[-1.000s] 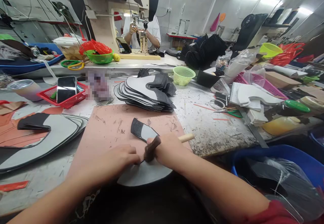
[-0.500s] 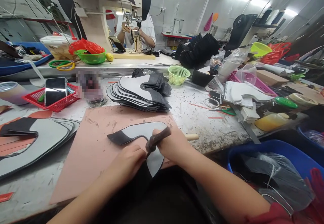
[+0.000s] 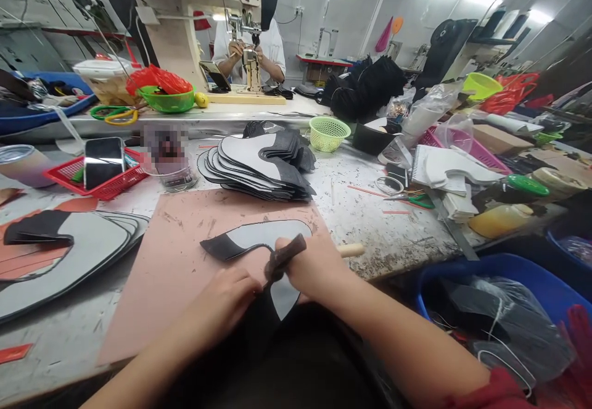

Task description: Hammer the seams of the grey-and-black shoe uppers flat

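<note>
On the pink board lies a curved shoe upper piece (image 3: 266, 234), grey-white with black ends. My right hand (image 3: 317, 267) is closed around a hammer (image 3: 285, 258); its dark head is over the inner curve of the piece, and its pale wooden handle sticks out to the right. My left hand (image 3: 234, 289) is at the near black edge of the piece, left of the hammer head, fingers bent and pressed together on that edge. Its fingertips are partly hidden. The hammer and right hand cover the middle of the piece.
A pink board (image 3: 180, 230) covers the table's front. Behind it are a stack of similar pieces (image 3: 252, 162) and a green basket (image 3: 329, 134). More pieces (image 3: 99, 242) lie left, near a red basket (image 3: 123, 184). A co-worker (image 3: 272, 48) sits at a sewing machine (image 3: 252, 70).
My left hand has moved slightly left and down along the edge. The hammer head has shifted a little left, still in my right hand. The view has tilted slightly.
</note>
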The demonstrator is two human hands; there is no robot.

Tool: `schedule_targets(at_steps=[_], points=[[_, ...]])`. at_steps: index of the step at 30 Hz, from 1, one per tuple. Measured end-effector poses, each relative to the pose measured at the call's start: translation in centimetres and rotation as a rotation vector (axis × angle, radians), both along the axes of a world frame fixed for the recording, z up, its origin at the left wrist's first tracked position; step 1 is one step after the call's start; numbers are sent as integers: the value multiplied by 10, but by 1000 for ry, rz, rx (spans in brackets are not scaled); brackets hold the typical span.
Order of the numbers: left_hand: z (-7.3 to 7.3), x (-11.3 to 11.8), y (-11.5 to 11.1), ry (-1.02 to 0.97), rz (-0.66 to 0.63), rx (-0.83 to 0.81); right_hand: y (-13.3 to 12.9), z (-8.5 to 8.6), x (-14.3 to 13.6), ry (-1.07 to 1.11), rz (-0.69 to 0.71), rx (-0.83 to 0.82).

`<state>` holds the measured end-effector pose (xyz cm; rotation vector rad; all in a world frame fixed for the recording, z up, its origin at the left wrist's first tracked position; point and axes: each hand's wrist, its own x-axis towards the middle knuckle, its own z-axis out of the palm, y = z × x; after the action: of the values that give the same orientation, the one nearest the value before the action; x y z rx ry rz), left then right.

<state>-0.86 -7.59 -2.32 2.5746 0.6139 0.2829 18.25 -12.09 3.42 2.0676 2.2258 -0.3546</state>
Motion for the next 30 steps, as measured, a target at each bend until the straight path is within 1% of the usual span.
schedule_targets(at_steps=[4, 7, 9, 10, 13, 14, 15, 16, 18, 20, 23, 25, 27, 30], points=[[2, -4, -2, 5, 11, 36, 0, 3, -4, 11, 66, -102], [2, -7, -5, 9, 35, 51, -2, 3, -8, 10, 65, -32], [-1, -10, -13, -40, 60, 113, -3, 1, -11, 26, 86, -21], [-3, -11, -18, -66, 71, 195, -4, 0, -12, 32, 103, -24], [-12, -16, -39, -95, 93, 566, -6, -1, -16, 38, 131, 16], [-16, -18, -47, -99, 100, 666, -6, -1, -17, 46, 138, 33], [-19, -20, -54, -97, 105, 730, -6, -1, -18, 57, 151, 36], [-22, -22, -60, -97, 115, 760, -5, 0, -19, 65, 170, 27], [-28, -27, -68, -93, 150, 753, -4, 0, -22, 73, 190, 1], [-32, -31, -73, -90, 190, 718, -3, -1, -25, 85, 179, 17], [-31, -36, -75, -97, 223, 689, -2, -2, -30, 122, 194, 91], [-25, -36, -73, -74, 195, 703, -1, -1, -31, 111, 226, 76], [-17, -31, -71, -49, 139, 729, -1, 0, -33, 96, 220, 36], [-11, -12, -69, -130, 22, 791, -1, -2, -37, 137, 188, 81]])
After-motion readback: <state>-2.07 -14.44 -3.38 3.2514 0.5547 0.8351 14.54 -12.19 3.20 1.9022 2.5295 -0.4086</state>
